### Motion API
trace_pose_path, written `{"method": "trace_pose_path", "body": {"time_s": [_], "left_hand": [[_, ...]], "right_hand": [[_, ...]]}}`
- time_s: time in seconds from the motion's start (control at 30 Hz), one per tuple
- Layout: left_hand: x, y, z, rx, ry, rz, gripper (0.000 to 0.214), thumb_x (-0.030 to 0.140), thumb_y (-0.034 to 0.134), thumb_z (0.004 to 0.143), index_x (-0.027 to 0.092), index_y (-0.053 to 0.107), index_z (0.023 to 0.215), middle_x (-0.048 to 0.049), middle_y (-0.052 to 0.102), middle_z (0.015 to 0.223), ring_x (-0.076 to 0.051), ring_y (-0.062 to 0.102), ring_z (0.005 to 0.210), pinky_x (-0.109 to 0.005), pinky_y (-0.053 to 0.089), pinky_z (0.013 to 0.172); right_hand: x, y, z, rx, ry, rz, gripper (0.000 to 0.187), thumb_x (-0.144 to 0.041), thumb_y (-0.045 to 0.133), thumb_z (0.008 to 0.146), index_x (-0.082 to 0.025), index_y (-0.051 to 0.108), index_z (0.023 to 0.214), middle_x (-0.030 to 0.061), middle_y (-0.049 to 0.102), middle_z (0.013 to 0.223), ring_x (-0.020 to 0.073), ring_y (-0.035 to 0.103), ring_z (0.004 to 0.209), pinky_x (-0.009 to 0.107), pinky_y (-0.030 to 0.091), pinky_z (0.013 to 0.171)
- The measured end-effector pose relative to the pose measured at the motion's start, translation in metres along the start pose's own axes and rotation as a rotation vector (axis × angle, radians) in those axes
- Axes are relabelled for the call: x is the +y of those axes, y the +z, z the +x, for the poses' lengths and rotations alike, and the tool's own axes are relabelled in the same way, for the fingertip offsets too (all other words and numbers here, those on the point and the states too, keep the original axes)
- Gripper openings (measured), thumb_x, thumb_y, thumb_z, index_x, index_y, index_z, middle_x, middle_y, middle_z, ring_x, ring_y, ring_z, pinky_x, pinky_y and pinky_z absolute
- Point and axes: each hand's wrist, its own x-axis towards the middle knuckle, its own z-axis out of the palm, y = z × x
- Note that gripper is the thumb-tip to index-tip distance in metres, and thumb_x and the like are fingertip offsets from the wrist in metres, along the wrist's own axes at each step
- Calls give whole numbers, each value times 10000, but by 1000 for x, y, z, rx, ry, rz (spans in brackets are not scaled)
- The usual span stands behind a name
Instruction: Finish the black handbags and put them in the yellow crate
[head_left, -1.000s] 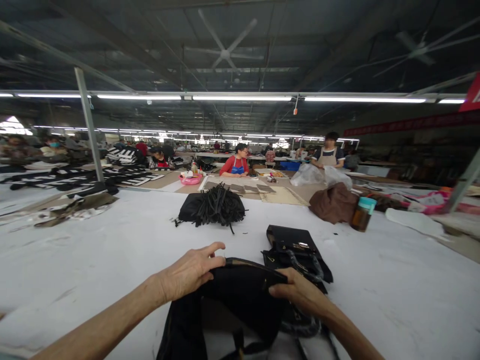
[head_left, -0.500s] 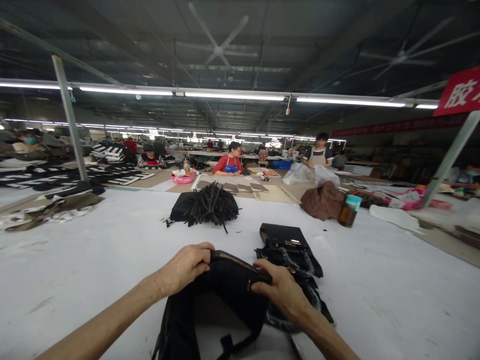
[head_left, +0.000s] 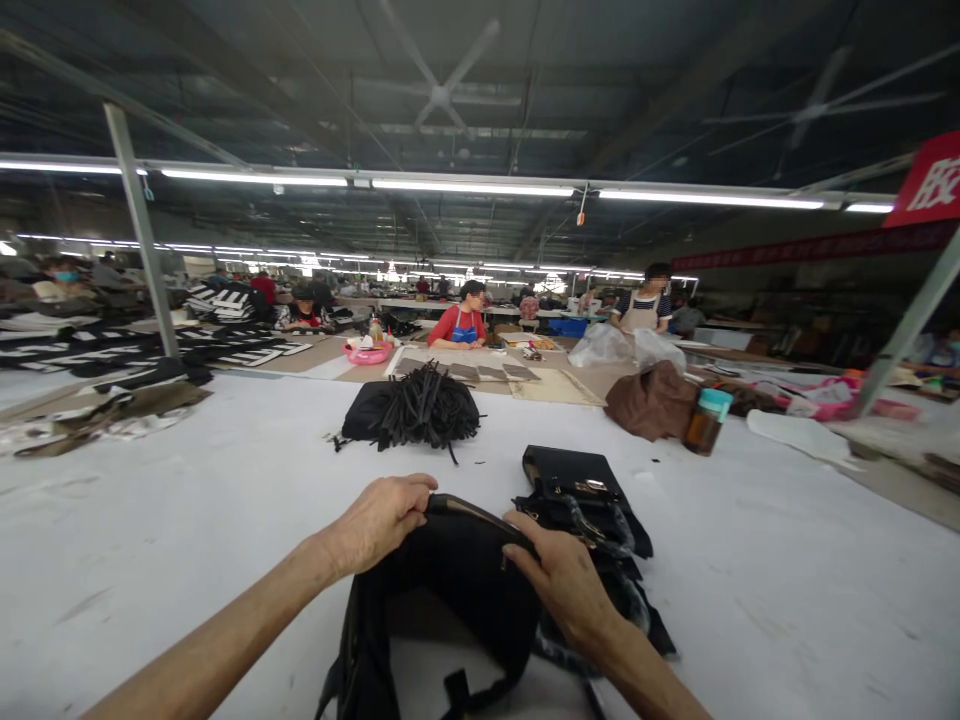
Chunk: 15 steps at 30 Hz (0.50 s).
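Observation:
Close in front of me is a black bag piece [head_left: 465, 575], its panel curved round and its lower part running out of the picture. My left hand [head_left: 386, 520] pinches the left end of its top edge between thumb and fingers. Further along the same edge, my right hand [head_left: 559, 570] grips it, thumb on the near face and fingers behind. Just beyond my right hand lies a stack of finished-looking black handbags [head_left: 577, 475] with metal clasps and plastic-wrapped handles, partly hidden by that hand.
A heap of black strips [head_left: 426, 405] lies on the white table [head_left: 225, 500]. At the far right stand a brown cloth bundle [head_left: 651, 402] and a teal-lidded bottle [head_left: 706, 422]. A pink basket [head_left: 367, 353] sits farther back, near a person in red [head_left: 457, 322].
Both hands still hold the bag's top edge. The edge and my left hand are slightly higher and farther right, and my right-hand fingers have shifted a little along the edge.

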Motion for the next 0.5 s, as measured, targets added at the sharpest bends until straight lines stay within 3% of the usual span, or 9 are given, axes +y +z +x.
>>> {"method": "trace_pose_path", "body": {"time_s": [0.07, 0.17, 0.27, 0.5], "left_hand": [[-1, 2, 0, 7, 11, -14, 129, 111, 409, 707, 173, 388, 596, -2, 549, 987, -126, 509, 822, -223, 354, 740], [-5, 5, 0, -9, -36, 1, 109, 134, 417, 696, 179, 390, 600, 17, 537, 754, -114, 479, 676, -209, 353, 635], [-9, 7, 0, -4, -68, 2, 89, 166, 425, 703, 179, 418, 615, 27, 501, 663, -109, 448, 623, -203, 331, 582], [-12, 8, 0, 5, -95, -8, 102, 191, 436, 710, 170, 468, 615, 29, 497, 613, -102, 433, 580, -204, 299, 539]], "right_hand": [[-4, 1, 1, 7, -74, -45, 229, -298, 403, 850, -238, 558, 1007, 18, 639, 858, 172, 576, 807, 245, 358, 682], [-9, 3, 5, 37, -82, -153, 171, -293, 419, 849, -225, 573, 878, 12, 646, 789, 170, 588, 756, 238, 344, 632], [-10, 6, 8, 57, -64, -254, 175, -303, 417, 858, -222, 558, 794, -3, 642, 688, 164, 594, 677, 239, 308, 567], [-10, 13, 10, 117, -119, -455, 252, -308, 348, 894, -209, 527, 747, 12, 625, 633, 160, 574, 572, 267, 244, 511]]}}
